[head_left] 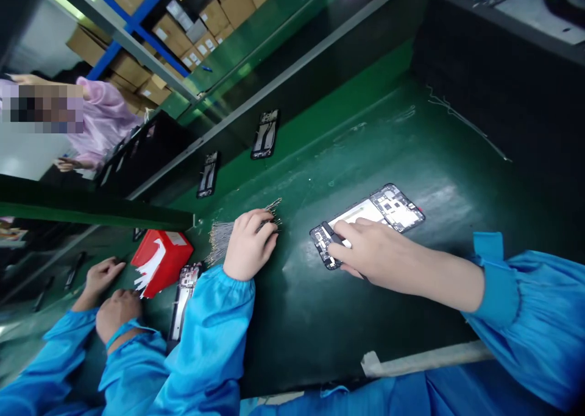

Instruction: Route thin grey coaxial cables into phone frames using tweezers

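My left hand (251, 242) rests on a fanned bundle of thin grey cables (220, 240), fingers curled over their ends at its right side. Whether a single cable is pinched there is hidden. My right hand (372, 248) is over the near-left end of an opened phone (397, 208), which lies flat with its circuit boards and white middle exposed. Thumb and forefinger close around a short black strip (329, 230) at that end, and part of the phone is covered by the hand.
Left of me are a co-worker's hands (119, 312), a red box (170, 254) with white strips and another opened phone (181, 300). Two phone frames (265, 134) lie on the bench's far side. A black bin (498, 81) stands right. Another person (103, 117) sits across.
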`<state>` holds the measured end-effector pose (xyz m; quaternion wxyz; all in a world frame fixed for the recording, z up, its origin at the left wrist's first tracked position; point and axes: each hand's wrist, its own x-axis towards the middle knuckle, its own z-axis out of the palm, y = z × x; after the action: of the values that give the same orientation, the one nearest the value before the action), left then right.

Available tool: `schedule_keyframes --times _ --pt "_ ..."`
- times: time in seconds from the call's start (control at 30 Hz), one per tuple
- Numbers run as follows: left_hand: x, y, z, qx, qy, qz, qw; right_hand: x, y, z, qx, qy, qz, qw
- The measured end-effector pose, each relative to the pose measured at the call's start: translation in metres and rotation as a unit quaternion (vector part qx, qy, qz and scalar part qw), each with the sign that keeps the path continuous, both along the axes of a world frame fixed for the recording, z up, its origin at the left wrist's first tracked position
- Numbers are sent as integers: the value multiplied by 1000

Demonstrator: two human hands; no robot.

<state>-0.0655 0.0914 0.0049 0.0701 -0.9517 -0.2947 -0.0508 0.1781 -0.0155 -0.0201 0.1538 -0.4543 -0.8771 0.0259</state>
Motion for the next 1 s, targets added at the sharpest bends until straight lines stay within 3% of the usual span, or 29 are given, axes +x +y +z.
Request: schedule_keyframes --times 0.17,0.33,0.47,0.6,0.83,1.0 --pt "9 -1 0 58 51 -21 997 -2 0 0 -8 -19 -31 999" --pt "29 -14 -3 -6 -16 -12 1000 0 11 5 -51 53 -37 997" --pt "41 -24 -13 -52 -52 -2 997 0 22 15 -112 223 -19 968" --pt "38 -26 -18 -69 -81 -1 994 -3 25 18 -165 338 -43 926" --pt "34 -26 -16 0 -89 26 996 -1 21 3 -178 388 -46 903" --pt "42 -40 -17 -68 -109 24 991 0 21 4 -178 401 -40 898"
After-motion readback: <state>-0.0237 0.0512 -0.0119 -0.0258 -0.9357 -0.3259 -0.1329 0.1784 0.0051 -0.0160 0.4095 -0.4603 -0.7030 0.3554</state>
